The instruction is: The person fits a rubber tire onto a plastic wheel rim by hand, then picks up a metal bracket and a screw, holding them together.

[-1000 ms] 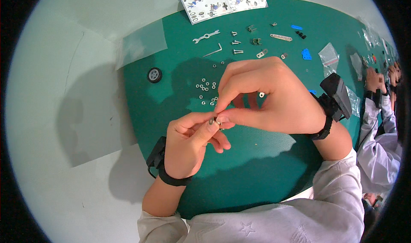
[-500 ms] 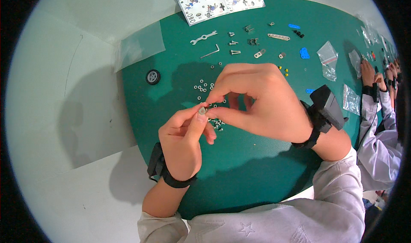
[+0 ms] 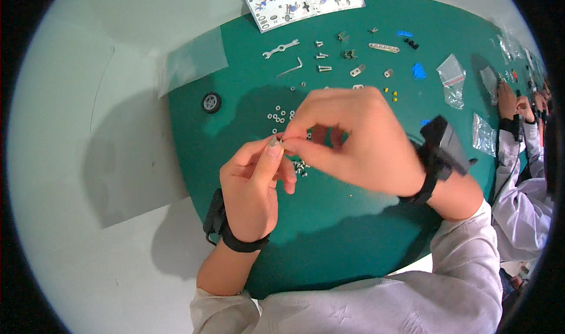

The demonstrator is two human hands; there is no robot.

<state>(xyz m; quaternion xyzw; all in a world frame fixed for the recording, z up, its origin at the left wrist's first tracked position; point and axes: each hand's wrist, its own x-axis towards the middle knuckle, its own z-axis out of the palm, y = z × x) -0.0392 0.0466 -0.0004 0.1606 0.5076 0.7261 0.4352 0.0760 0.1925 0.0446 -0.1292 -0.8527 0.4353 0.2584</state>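
Observation:
My left hand (image 3: 252,184) pinches a small silver metal bracket (image 3: 273,140) between thumb and index finger. Fingertips of my right hand (image 3: 362,143) close against the same spot from the right; whatever they pinch is too small and hidden to make out. Under and behind the fingers lie several loose nuts (image 3: 279,116) on the green table (image 3: 347,234). A small heap of screws (image 3: 301,169) rests just below the right thumb, partly covered.
Beyond my hands lie a wrench (image 3: 281,49), hex key (image 3: 291,68), several bolts (image 3: 324,69), a perforated bar (image 3: 384,47) and blue plates (image 3: 418,71). A wheel (image 3: 211,103) sits left, near a printed sheet (image 3: 303,4) and plastic bags (image 3: 452,81). At right are another person's hands (image 3: 506,102).
Both hands stay together at the bracket, which has tilted and now shows less of its face. The right fingers have shifted slightly upward and look blurred.

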